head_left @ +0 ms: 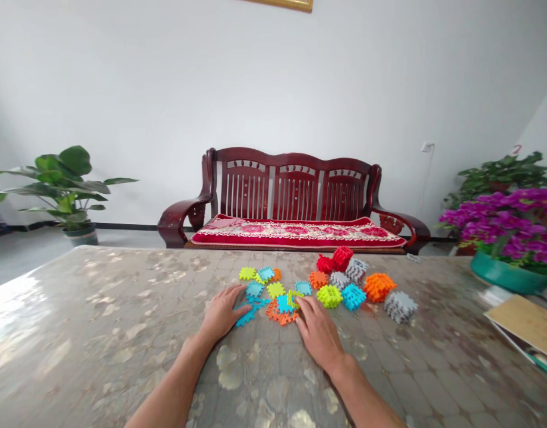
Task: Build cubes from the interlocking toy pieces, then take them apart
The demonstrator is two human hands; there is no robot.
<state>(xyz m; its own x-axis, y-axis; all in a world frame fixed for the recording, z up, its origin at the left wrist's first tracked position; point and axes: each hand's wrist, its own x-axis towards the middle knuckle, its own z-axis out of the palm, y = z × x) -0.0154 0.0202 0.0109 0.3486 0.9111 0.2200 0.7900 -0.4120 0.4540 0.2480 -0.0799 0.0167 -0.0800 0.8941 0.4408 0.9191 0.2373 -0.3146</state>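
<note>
My left hand (223, 312) rests on the table at the left of the loose interlocking tiles, its fingers stretched out and the thumb by a blue frame-shaped tile (245, 318). My right hand (318, 328) has its fingertips on a lime-green openwork tile (294, 296), which overlaps a solid blue tile (284, 304). Beneath these lies an orange frame-shaped tile (277, 315). Just beyond the hands are a lime tile (275, 289), a light-blue tile (254, 289) and another light-blue tile (303, 288). How the right fingers grip is partly hidden.
Stacked tiles stand to the right: red (343, 258), lime (329, 296), blue (353, 297), orange (379, 287) and grey (401, 307). Purple flowers in a teal pot (507, 272) and a brown folder (529, 324) sit at the table's right side. A wooden bench (295, 190) stands behind.
</note>
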